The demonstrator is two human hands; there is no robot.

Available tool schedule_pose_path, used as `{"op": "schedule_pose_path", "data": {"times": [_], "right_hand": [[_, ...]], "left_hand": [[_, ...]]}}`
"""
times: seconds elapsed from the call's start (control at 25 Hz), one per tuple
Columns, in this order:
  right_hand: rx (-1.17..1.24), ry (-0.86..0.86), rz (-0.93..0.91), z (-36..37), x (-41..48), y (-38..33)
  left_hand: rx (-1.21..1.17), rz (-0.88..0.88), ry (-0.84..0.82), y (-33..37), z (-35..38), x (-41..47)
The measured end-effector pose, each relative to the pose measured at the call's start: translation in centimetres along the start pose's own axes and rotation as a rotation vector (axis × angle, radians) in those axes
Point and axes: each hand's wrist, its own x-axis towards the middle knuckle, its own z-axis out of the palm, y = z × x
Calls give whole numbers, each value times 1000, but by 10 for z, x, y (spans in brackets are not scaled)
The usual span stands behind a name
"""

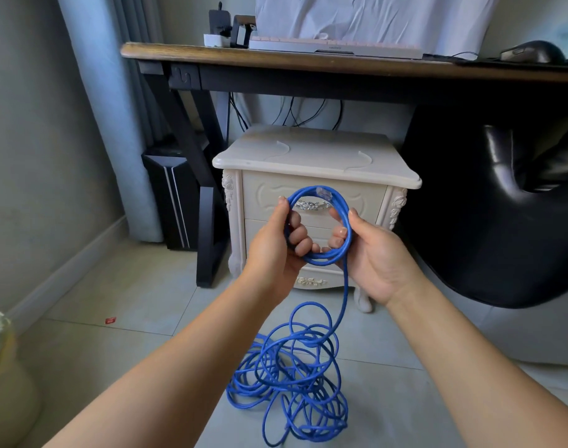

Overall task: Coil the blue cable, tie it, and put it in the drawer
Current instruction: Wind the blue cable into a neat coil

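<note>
Both hands held a small coil of the cable (318,221) before the drawer (311,205): left hand (276,247) gripping one side, right hand (370,253) pinching the other. Most cable lay tangled on the floor (114,334). That heap could knot as it was drawn up, snagging the coil.

Blue cable (321,260): thin, round, bright blue, with a clear plug (323,191) on one end.
Coiled part: a few loops gathered into an upright ring, plug at the top, raised just in front of the drawer.
Loose part: single strand hanging from the ring's right side down to a tangled heap (289,379) on the floor (147,318).
Drawer (266,197): cream, carved front, silvery handle (311,205); apparently shut, lower edge partly hidden behind the ring.
</note>
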Motion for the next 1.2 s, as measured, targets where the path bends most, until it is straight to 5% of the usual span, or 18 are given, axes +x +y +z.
{"op": "schedule_pose_path", "data": {"times": [0.24,0.36,0.48,0.72,0.88,1.04,1.2], "right_hand": [[-562,-86,-16,-8,-4,-1],[-868,-160,1,-8,-7,-1],[-995,-139,-38,-9,-8,-3],[-1054,-106,-66,-9,-8,-2],[-847,-162,-6,-8,-9,-1],[-697,-287,84,-15,-12,-11],[-659,-215,131,-19,-15,-10]], "left_hand": [[460,-236,-126,30,-20,7],[855,-159,-166,24,-20,7],[1003,-16,-198,15,-17,8],[1019,-14,-263,22,-23,8],[1027,36,-228,23,-26,7],[812,75,-186,29,-27,8],[690,98,-139,25,-28,8]]}}
